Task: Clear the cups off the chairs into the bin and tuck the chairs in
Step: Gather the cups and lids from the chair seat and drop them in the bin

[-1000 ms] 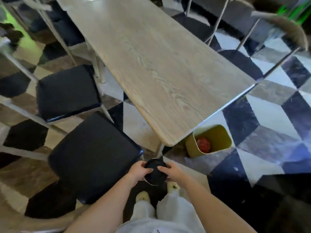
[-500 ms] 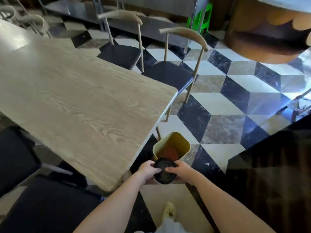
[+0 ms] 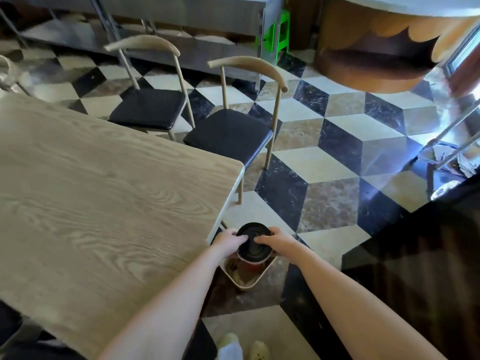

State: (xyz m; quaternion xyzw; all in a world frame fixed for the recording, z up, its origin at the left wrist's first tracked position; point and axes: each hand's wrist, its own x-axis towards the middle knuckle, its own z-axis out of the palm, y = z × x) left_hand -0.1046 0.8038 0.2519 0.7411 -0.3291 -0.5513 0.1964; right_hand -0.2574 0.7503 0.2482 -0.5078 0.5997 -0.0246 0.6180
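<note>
A cup with a black lid point(image 3: 254, 242) hangs directly above the yellow bin point(image 3: 248, 283) on the floor by the table's corner. My left hand point(image 3: 228, 241) grips the cup's left side and my right hand point(image 3: 276, 241) grips its right side, fingertips on the lid. Something red lies inside the bin under the cup. Two chairs with black seats stand pulled out beyond the table, the nearer chair point(image 3: 231, 132) and the farther chair point(image 3: 146, 107), both seats bare.
The long wooden table point(image 3: 104, 198) fills the left. A dark counter point(image 3: 428, 268) stands close on the right. Patterned tile floor lies between them. A steel counter and a green stool point(image 3: 276, 35) stand at the back. My feet point(image 3: 244, 348) show below.
I have turned right from the near chairs and stepped round the table's corner. The cup, held in both hands throughout, has moved from beside the chair seat to above the bin.
</note>
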